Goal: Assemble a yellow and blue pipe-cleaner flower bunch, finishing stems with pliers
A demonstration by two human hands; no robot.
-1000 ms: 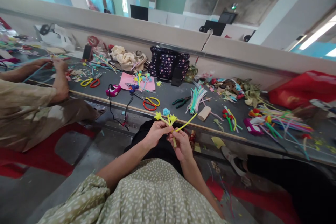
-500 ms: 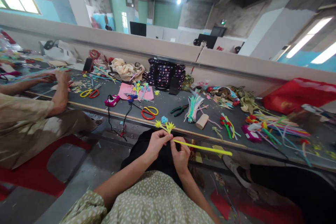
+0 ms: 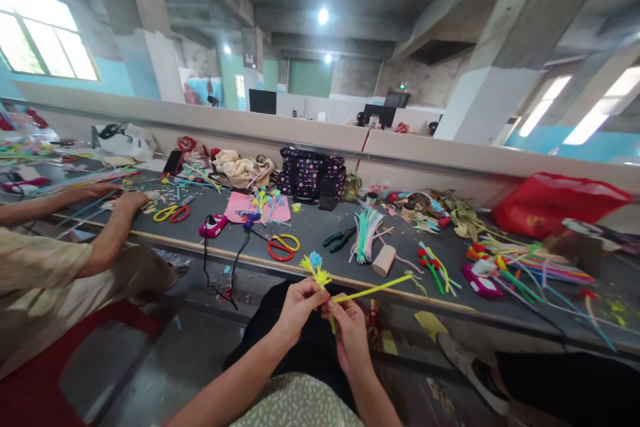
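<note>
Over my lap, just in front of the table edge, my left hand [image 3: 299, 310] pinches the stems of a small bunch of pipe-cleaner flowers [image 3: 320, 275], yellow ones with a blue one among them. Close beside it, my right hand [image 3: 347, 325] has thumb and finger closed on a yellow pipe cleaner [image 3: 375, 289]. Its long free end sticks out to the right and slants upward; the other end meets the flower stems between my fingertips. How it joins the stems is hidden by my fingers.
On the table [image 3: 300, 267] lie scissors [image 3: 283, 247], pliers [image 3: 340, 239], a glue gun [image 3: 249, 217] on pink paper, a bundle of pipe cleaners [image 3: 367, 237] and a cardboard tube [image 3: 384, 260]. A dotted bag [image 3: 311, 173] stands behind. At left, a co-worker's hands [image 3: 131, 205] work.
The yellow pipe cleaner's free end has swung from pointing slightly down to slanting up. My hands stay close together, and the head view has tilted upward.
</note>
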